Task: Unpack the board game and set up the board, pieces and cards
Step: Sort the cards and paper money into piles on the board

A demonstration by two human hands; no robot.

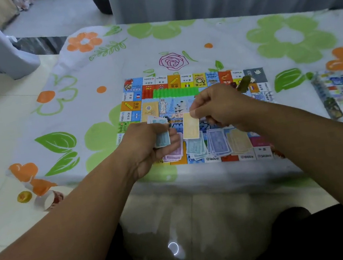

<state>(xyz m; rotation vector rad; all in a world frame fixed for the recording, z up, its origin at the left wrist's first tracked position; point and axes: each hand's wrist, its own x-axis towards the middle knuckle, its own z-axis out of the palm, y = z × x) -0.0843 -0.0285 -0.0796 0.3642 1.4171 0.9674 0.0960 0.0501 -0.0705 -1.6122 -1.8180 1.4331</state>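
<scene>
Head view: left hand point(146, 149) grips cards point(163, 139), right hand point(218, 107) pinches yellow card point(190, 128), part-hiding board point(181, 83).

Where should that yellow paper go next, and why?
Probably onto the yellowish pile on the board: the right hand pinches a yellow note, the piles there look sorted by colour, and the left hand grips more notes.

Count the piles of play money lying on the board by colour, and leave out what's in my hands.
Pink pile: 1
Light blue pile: 1
Violet-blue pile: 1
Tan pile: 1
Total: 4
</scene>
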